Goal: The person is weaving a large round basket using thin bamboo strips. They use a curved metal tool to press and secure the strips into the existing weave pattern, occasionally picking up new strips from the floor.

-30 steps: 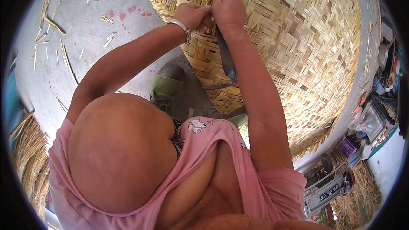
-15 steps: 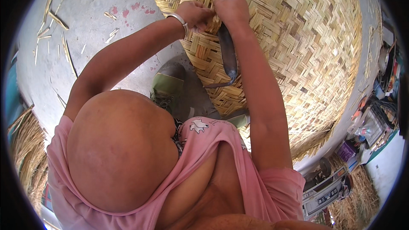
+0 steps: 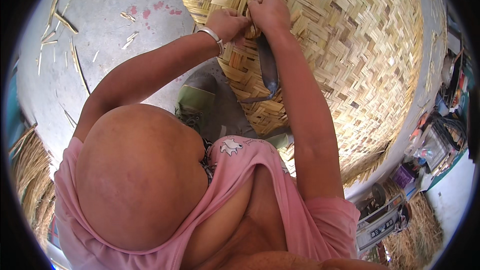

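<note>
A large mat [image 3: 350,65] woven from flat straw-coloured strips lies before me and to my right. At its far left part, my left hand [image 3: 227,25] is closed in a pinch, a pale metal bangle round its wrist. Close beside it my right hand [image 3: 270,14] also pinches, and a strip [image 3: 251,28] of the weaving stuff shows between the two hands. Their exact hold on it is partly hidden by the fingers. Just under my right wrist a dark flat blade [image 3: 267,65] with a thin bent end rests on the mat.
Loose strips [image 3: 76,65] are scattered on the grey floor [image 3: 115,25] at left. My green shoe [image 3: 196,99] stands by the mat's edge. Dry stalks [image 3: 32,172] are heaped at far left. Household clutter [image 3: 435,145] lines the right side, with a small wheeled vehicle [image 3: 382,222] below it.
Both hands have shifted slightly nearer to me, still pinching close together at the same part of the mat. The blade stays where it was.
</note>
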`<state>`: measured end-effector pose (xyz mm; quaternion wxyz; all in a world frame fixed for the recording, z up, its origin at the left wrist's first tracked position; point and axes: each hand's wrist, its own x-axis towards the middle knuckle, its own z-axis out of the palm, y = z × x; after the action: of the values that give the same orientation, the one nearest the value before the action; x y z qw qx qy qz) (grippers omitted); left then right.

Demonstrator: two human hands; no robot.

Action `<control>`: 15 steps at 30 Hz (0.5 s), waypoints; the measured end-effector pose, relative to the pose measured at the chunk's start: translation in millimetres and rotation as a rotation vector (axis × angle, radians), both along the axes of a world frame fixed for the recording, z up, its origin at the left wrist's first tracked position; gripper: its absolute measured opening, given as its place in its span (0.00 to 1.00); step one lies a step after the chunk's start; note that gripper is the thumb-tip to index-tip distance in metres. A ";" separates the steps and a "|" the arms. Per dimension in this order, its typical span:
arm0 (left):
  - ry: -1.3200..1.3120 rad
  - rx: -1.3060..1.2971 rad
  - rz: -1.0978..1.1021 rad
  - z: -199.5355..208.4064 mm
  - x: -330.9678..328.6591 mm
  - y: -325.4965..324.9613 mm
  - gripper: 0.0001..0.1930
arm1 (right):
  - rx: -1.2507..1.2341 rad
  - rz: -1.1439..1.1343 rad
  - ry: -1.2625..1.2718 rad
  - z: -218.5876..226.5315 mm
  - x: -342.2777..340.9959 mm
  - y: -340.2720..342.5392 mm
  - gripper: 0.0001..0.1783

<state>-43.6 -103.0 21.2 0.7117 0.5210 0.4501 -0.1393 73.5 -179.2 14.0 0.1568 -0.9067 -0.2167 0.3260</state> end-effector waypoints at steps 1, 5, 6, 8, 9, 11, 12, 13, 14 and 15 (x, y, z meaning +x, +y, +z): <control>0.005 0.080 -0.020 0.0 2.7 -0.1 0.11 | 0.032 -0.014 -0.053 0.6 -1.2 3.1 0.14; -0.093 0.317 0.007 -53.0 6.0 3.8 0.15 | 0.076 0.065 -0.202 3.2 -5.0 12.8 0.13; -0.090 0.300 -0.004 -51.6 7.1 4.5 0.15 | 0.141 0.114 -0.262 3.2 -7.2 9.9 0.12; -0.088 0.266 -0.029 -48.4 10.4 9.3 0.15 | 0.270 0.211 -0.384 8.2 -17.9 -4.5 0.11; -0.084 0.252 -0.081 -40.5 9.1 15.5 0.17 | 0.360 0.267 -0.399 15.0 -25.1 -11.6 0.10; -0.086 0.215 -0.198 -15.9 4.7 21.5 0.20 | 0.532 0.366 -0.436 39.1 -39.5 -39.5 0.08; -0.129 0.403 -0.297 -10.0 0.8 19.1 0.22 | 0.501 0.409 -0.448 48.7 -45.4 -55.3 0.08; -0.176 0.593 -0.396 -4.5 -3.1 16.8 0.23 | 0.469 0.451 -0.464 57.7 -50.6 -71.3 0.09; -0.221 0.784 -0.490 -1.8 -5.7 16.1 0.25 | 0.370 0.468 -0.454 68.4 -54.8 -87.4 0.11; -0.220 0.857 -0.511 -7.5 -9.5 14.5 0.28 | 0.276 0.491 -0.444 78.9 -57.6 -102.2 0.13</control>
<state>-53.1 -88.5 13.7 0.4207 0.8711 0.2472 -0.0562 15.9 -281.4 92.9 0.1437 -0.8466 -0.4989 0.1170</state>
